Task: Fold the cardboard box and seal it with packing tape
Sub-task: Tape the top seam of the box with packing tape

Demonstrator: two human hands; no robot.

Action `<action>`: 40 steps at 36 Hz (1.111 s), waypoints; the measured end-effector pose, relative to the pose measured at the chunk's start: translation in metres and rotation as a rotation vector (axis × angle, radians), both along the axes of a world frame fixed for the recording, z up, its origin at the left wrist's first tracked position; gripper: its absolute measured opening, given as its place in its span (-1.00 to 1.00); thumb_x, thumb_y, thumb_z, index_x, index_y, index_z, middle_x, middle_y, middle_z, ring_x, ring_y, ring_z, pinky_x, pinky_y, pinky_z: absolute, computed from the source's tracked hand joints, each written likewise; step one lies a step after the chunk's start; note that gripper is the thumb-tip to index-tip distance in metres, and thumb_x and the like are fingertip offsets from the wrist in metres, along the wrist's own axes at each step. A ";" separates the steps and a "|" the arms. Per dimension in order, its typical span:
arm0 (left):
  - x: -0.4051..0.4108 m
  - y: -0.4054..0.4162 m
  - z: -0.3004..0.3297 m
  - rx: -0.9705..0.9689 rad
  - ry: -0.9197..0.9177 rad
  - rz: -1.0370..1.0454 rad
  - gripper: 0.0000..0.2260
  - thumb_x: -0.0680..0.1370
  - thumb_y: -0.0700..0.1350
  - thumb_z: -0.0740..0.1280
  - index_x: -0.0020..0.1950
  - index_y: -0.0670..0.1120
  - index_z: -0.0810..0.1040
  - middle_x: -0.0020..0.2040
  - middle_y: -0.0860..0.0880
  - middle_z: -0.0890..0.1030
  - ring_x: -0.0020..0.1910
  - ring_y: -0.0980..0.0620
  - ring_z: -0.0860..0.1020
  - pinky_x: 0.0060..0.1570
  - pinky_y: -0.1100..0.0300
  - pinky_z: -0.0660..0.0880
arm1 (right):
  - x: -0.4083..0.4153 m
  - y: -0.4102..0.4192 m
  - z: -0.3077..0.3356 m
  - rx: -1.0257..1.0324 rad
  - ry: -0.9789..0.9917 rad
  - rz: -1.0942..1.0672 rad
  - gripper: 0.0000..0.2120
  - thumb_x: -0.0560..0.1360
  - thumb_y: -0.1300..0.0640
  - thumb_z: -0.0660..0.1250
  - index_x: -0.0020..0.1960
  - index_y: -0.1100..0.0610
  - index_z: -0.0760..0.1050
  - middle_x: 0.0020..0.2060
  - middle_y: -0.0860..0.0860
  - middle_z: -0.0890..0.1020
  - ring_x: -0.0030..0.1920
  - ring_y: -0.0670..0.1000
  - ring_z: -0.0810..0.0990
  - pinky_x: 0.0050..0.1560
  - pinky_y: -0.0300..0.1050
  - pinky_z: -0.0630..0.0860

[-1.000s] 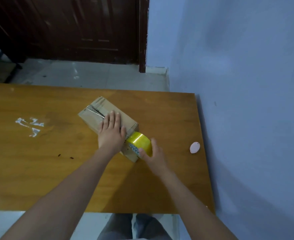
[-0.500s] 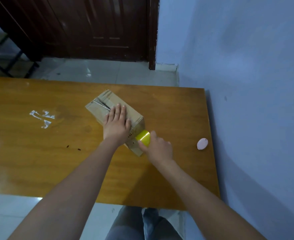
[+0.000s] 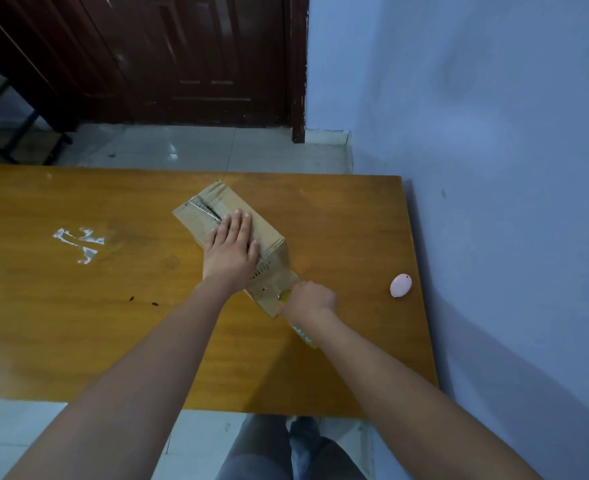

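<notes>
Blue walls and a dark wooden door [image 3: 189,57] stand behind an orange-brown wooden bench [image 3: 78,323], with pale floor tiles between them. On the bench, a little toward 1 o'clock from its middle, lies the cardboard box [image 3: 268,271], closed and turned at an angle, with its long axis running from 11 o'clock to 5 o'clock.

The left hand [image 3: 232,247] lies flat on the top of the box, its fingers straight and together, pointing toward 12 o'clock; it presses on the box and its grip closes round nothing. The right hand [image 3: 308,301] is at the 5 o'clock end of the box, its fingers curled. Only a small yellow part of the tape roll [image 3: 285,295] shows just at the 9 o'clock side of this hand, against the box end, and the hand seems to grip the roll, but most of the roll is hidden. Something pale with small dots shows under the right wrist; what it is cannot be told.

A small pink oval object [image 3: 400,285] lies near the wall, at 3 o'clock from the box and well apart from it. White marks [image 3: 78,240] are on the bench at 9 o'clock from the box.
</notes>
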State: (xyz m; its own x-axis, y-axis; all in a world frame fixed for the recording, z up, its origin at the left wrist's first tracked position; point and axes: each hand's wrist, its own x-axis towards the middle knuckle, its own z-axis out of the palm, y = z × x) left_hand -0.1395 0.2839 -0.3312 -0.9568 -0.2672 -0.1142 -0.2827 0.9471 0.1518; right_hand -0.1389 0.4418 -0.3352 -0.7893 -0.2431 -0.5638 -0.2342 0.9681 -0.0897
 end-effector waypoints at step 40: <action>0.052 0.059 0.012 -0.136 -0.138 -0.126 0.05 0.39 0.47 0.11 0.53 -0.23 -0.22 0.56 -0.18 -0.16 0.53 -0.14 -0.21 0.50 -0.04 -0.18 | 0.020 0.033 0.005 -0.409 -0.136 -0.173 -0.38 0.37 0.02 0.42 0.32 0.20 0.26 0.20 0.16 0.52 0.20 0.18 0.52 -0.07 -0.11 0.41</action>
State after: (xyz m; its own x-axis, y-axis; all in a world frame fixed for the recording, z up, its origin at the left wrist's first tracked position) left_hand -0.0877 0.3431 -0.3187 -0.9613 -0.1684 -0.2178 -0.1700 0.9854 -0.0118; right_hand -0.1185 0.4750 -0.3306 -0.7631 -0.3386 -0.5504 -0.0320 0.8705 -0.4911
